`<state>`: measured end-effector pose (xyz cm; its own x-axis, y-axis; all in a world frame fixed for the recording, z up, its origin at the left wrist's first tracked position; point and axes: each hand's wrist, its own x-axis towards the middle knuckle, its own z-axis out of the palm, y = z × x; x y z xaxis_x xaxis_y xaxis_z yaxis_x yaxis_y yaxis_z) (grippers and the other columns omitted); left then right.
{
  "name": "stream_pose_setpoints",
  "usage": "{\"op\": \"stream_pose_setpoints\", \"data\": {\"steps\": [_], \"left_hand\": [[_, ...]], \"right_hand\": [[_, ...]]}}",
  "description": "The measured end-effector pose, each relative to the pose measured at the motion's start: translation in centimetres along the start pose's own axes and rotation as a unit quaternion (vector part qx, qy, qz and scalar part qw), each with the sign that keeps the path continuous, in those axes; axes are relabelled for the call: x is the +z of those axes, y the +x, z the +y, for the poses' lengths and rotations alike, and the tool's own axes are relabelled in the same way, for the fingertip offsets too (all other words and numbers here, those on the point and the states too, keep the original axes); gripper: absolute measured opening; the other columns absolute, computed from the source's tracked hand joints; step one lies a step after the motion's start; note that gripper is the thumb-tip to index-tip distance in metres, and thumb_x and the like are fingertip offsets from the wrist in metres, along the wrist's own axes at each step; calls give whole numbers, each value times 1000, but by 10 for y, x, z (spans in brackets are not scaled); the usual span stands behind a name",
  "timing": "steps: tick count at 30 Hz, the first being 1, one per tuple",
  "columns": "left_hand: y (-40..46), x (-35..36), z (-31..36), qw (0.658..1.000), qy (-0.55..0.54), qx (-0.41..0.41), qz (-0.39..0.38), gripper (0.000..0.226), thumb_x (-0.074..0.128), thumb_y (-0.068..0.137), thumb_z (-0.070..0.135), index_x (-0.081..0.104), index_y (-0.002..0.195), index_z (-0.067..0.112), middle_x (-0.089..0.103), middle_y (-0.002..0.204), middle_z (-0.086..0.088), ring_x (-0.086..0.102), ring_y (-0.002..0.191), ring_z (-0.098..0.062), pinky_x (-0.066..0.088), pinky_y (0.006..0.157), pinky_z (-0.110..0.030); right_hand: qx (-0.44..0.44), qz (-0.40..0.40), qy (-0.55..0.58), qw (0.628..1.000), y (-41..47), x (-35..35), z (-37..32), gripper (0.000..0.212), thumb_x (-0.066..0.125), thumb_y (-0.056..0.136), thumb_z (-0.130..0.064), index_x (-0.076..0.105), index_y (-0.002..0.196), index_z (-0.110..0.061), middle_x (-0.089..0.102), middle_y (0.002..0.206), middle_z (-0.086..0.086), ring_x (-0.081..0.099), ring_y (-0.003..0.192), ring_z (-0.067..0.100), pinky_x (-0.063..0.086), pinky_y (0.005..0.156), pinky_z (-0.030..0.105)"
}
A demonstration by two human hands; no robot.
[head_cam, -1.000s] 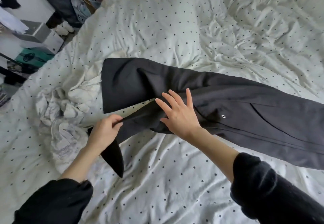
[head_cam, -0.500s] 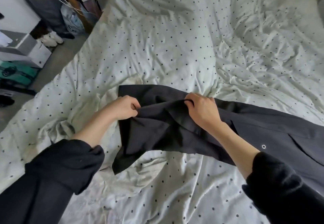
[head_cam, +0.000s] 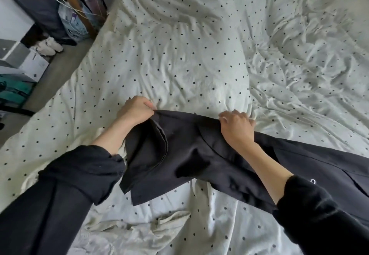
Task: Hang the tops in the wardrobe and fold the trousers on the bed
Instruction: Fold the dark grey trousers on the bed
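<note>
Over rumpled bed (head_cam: 179, 65), both hands, left (head_cam: 135, 110) and right (head_cam: 236, 128), grip black trousers (head_cam: 179, 155).

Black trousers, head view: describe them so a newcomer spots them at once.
Start from the bed with its white, black-dotted duvet filling the view. Across its near part lie the black trousers, running from centre to the right edge, both hands, left hand and right hand, gripping their far edge. They are the only dark garment on the pale bedding.

No legible text, label, brand, number or sign observed. The bag (head_cam: 74, 22) beyond the bed's far left corner may carry print, but it is too blurred to read.
</note>
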<state>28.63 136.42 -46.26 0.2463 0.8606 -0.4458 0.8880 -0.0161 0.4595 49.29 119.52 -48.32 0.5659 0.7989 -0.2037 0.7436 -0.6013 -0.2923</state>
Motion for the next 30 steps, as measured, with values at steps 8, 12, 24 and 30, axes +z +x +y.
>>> {"op": "stream_pose_setpoints", "data": {"steps": [8,12,24,30], "left_hand": [[-19,-2,-69,972,-226,-19,68,12,60,91,27,64,94,16,69,93,-6,61,74,-14,48,74,-28],[-50,7,-94,970,-226,-59,67,19,67,82,41,61,90,25,67,92,4,63,74,-9,51,69,-25],[-51,13,-92,939,-309,-134,-69,13,62,88,4,59,96,15,57,97,-7,56,88,-19,47,73,-24],[-57,-6,-89,931,-336,-142,-25,39,62,87,0,52,125,-5,62,100,-16,60,84,-22,51,70,-25]], "right_hand": [[-294,164,43,941,-58,40,-45,15,66,79,-18,71,92,-12,65,103,10,62,95,30,46,90,46],[-355,95,11,930,-98,72,-53,20,75,71,-29,71,88,-18,66,96,3,63,86,25,46,83,36],[-358,34,-126,925,-120,93,-73,19,78,57,-14,66,70,-21,54,67,-4,52,62,18,42,63,26],[-356,-13,-190,915,-123,76,-65,30,76,36,-9,63,60,-21,53,61,-5,52,55,15,42,52,23]]}}
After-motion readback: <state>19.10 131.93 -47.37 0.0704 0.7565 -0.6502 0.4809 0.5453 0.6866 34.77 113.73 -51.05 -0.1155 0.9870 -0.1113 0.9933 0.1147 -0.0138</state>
